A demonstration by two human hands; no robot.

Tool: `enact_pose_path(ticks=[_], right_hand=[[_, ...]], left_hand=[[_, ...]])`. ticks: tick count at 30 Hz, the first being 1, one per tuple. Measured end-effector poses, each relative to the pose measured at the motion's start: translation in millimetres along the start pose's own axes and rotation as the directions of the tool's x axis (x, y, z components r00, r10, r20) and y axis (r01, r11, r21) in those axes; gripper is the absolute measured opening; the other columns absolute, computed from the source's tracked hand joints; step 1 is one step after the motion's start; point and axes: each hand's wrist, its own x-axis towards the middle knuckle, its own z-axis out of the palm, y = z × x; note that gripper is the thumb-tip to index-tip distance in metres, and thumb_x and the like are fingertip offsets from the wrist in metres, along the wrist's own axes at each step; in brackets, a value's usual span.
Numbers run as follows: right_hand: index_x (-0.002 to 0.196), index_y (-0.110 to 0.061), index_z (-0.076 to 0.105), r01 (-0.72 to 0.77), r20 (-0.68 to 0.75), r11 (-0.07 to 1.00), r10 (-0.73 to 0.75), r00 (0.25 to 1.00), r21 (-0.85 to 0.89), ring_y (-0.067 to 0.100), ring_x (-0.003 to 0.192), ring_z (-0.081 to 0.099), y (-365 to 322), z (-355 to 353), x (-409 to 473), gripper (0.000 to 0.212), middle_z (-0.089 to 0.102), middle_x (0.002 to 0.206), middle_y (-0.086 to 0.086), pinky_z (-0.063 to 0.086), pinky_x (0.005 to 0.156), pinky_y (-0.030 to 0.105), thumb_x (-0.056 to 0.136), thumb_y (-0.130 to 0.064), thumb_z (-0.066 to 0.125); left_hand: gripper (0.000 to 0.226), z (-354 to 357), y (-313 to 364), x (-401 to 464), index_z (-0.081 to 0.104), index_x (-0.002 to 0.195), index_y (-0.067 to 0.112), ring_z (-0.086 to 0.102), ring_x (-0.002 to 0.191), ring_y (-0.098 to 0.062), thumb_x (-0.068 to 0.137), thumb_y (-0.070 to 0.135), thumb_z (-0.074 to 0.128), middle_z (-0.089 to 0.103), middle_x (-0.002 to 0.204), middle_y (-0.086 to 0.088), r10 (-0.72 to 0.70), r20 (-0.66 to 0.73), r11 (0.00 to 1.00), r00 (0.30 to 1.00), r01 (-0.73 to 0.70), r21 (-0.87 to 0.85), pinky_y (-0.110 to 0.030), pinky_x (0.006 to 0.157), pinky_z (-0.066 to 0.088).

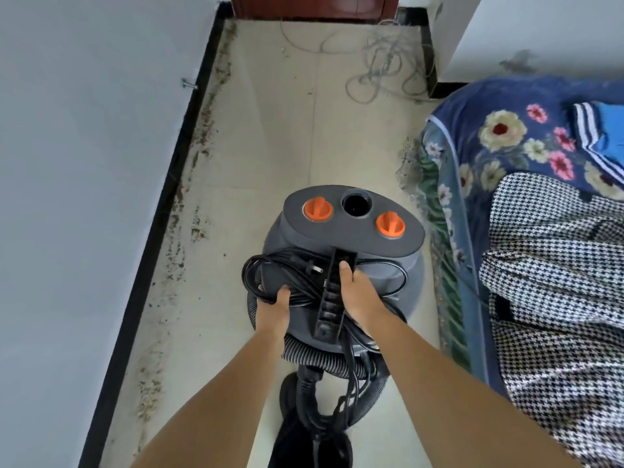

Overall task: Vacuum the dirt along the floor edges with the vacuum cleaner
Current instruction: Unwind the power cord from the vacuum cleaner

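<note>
Both hands grip the vacuum cleaner [344,238]: left hand [275,307] on its coiled cord [270,275], right hand [358,292] at the handle [332,298]. Dirt [199,143] along the floor's left edge looks untouched; vacuuming not yet begun.

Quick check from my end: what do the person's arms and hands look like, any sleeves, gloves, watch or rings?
Both forearms are bare as far up as the head view shows, with no sleeve in sight. The left hand and the right hand wear no gloves. No watch, bracelet or strap shows on either wrist, and no ring shows on the visible fingers. No markings, tape or cables are on the arms themselves.
</note>
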Motion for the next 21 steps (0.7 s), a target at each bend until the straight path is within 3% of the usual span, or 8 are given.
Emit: enact_pose_path(ticks=[5,12,18,21], right_hand=[[0.119,-0.003,0.053,0.019,-0.001,1.0,-0.019,1.0,-0.023,0.014,0.086,0.043,32.6,19.9,-52.4,0.045,0.048,0.089,0.0,0.03,0.082,0.026,0.104,-0.039,0.03],[0.115,-0.001,0.055,0.038,-0.004,0.998,-0.039,0.999,-0.043,0.02,0.094,0.049,78.2,49.4,-131.0,0.044,0.054,0.098,0.007,0.032,0.083,0.028,0.104,-0.036,0.03],[0.102,-0.011,0.05,-0.014,0.012,0.998,0.015,1.0,-0.059,0.022,0.09,0.048,105.5,76.3,-193.0,0.034,0.053,0.087,0.004,0.031,0.079,0.028,0.104,-0.037,0.029],[0.097,-0.012,0.046,-0.045,0.033,0.996,0.048,0.998,-0.081,0.02,0.085,0.048,118.4,89.3,-216.4,0.034,0.05,0.078,-0.001,0.031,0.078,0.029,0.103,-0.041,0.029]], left_hand=[[0.052,-30.2,-50.3,-34.3,0.04,0.144,0.022,0.052,0.119,-0.027,0.096,0.036,0.053,0.054,0.135,-0.002,0.016,-0.017,0.999,1.0,-0.016,-0.036,-0.037,0.094,0.044],[0.051,-75.0,-125.4,-79.3,0.04,0.143,0.022,0.052,0.122,-0.027,0.096,0.034,0.054,0.055,0.136,-0.003,0.027,-0.026,0.998,0.999,-0.028,-0.05,-0.047,0.104,0.043],[0.053,-116.4,-174.6,-109.1,0.037,0.145,0.021,0.052,0.121,-0.026,0.096,0.035,0.053,0.054,0.136,-0.002,0.013,-0.012,0.999,1.0,-0.013,-0.045,-0.045,0.104,0.043],[0.047,-134.3,-192.4,-119.5,0.042,0.141,0.023,0.055,0.107,-0.022,0.097,0.033,0.053,0.056,0.132,-0.001,0.028,-0.014,0.997,1.0,-0.029,-0.065,-0.04,0.095,0.047]])
